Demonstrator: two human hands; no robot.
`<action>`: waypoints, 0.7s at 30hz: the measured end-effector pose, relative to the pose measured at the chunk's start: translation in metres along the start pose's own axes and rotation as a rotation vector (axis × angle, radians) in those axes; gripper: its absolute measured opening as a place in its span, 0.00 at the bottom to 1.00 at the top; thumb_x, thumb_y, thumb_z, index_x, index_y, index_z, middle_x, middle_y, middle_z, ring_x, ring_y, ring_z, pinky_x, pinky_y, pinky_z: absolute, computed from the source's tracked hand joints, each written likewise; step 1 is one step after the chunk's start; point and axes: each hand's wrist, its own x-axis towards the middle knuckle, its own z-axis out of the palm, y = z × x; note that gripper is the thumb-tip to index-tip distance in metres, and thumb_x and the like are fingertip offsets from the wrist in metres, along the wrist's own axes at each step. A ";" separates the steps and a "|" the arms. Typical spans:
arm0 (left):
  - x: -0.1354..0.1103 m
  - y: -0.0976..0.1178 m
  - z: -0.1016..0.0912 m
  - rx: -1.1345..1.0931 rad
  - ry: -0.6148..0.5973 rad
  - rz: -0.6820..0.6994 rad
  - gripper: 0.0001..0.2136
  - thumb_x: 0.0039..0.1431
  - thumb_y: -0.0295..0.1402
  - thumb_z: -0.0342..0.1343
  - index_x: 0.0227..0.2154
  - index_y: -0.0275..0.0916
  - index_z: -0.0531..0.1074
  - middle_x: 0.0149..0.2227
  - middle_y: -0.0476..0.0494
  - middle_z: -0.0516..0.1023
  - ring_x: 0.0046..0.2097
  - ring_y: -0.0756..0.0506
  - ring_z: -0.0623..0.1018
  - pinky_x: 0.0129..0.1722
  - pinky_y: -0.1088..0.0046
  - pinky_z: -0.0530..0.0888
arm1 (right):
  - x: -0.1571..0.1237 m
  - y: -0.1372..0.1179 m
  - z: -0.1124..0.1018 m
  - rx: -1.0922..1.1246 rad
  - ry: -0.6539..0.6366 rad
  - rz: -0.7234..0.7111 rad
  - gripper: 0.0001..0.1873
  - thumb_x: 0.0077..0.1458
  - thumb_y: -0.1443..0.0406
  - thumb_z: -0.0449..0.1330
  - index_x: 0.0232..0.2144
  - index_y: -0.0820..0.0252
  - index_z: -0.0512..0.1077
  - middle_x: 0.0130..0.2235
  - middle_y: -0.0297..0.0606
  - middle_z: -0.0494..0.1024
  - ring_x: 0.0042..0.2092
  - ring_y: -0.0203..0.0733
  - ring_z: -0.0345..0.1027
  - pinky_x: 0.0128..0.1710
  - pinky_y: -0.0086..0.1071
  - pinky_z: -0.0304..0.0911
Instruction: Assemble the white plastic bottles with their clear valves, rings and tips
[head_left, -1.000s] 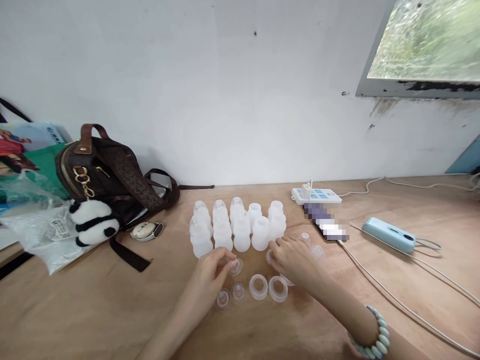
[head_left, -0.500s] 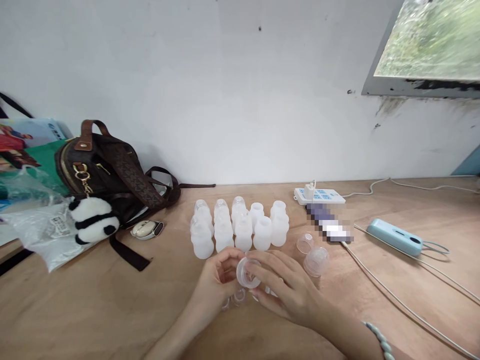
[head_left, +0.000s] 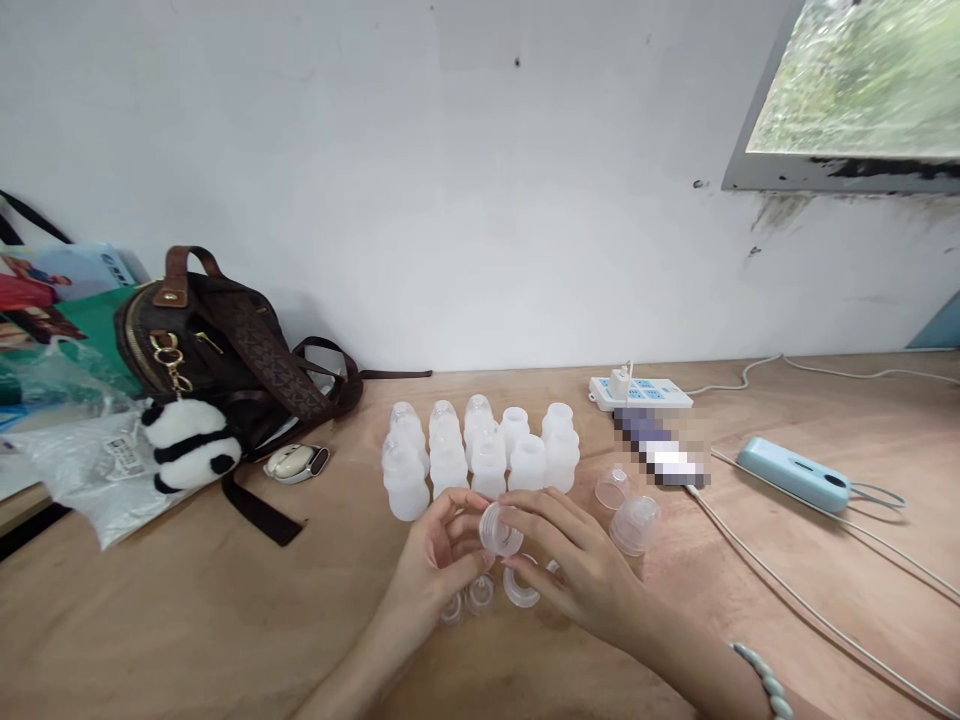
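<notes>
My left hand [head_left: 436,556] and my right hand [head_left: 574,562] meet above the wooden table [head_left: 150,620], both pinching one small translucent plastic ring cap [head_left: 500,528] between their fingertips. Just beyond them stands a cluster of several small white plastic bottles [head_left: 480,455], some capped. Below the hands lie a white ring [head_left: 520,588] and two small clear nipple pieces [head_left: 469,597]. To the right of my right hand rest two clear dome caps [head_left: 627,510].
A brown bag [head_left: 217,350] with a panda plush [head_left: 187,445] sits at the left, by a plastic bag [head_left: 82,450] and a small mouse-like device [head_left: 295,461]. A power strip [head_left: 637,391], cables and a light-blue device [head_left: 793,474] lie at the right.
Both hands left separate pieces on the table, came together in front of the bottles and now hold one ring cap between them, raised slightly.
</notes>
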 end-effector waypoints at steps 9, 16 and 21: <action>0.000 -0.002 0.001 -0.021 0.032 0.032 0.19 0.48 0.31 0.73 0.39 0.40 0.70 0.37 0.48 0.77 0.39 0.49 0.76 0.37 0.75 0.75 | -0.001 0.002 0.003 0.079 0.018 0.033 0.13 0.65 0.68 0.58 0.52 0.58 0.67 0.49 0.47 0.78 0.45 0.47 0.73 0.43 0.41 0.73; -0.001 -0.004 0.004 -0.042 -0.009 0.080 0.16 0.51 0.30 0.72 0.38 0.40 0.70 0.39 0.47 0.79 0.38 0.49 0.78 0.38 0.75 0.76 | 0.000 0.002 0.002 0.178 0.065 0.056 0.08 0.66 0.68 0.58 0.47 0.57 0.69 0.47 0.45 0.79 0.46 0.47 0.74 0.43 0.41 0.72; -0.002 -0.004 0.005 -0.051 -0.046 0.073 0.17 0.51 0.30 0.72 0.41 0.40 0.71 0.37 0.47 0.80 0.38 0.49 0.79 0.39 0.75 0.75 | 0.000 -0.001 0.001 0.204 0.103 0.119 0.09 0.63 0.75 0.55 0.41 0.57 0.69 0.44 0.43 0.80 0.42 0.43 0.74 0.40 0.36 0.71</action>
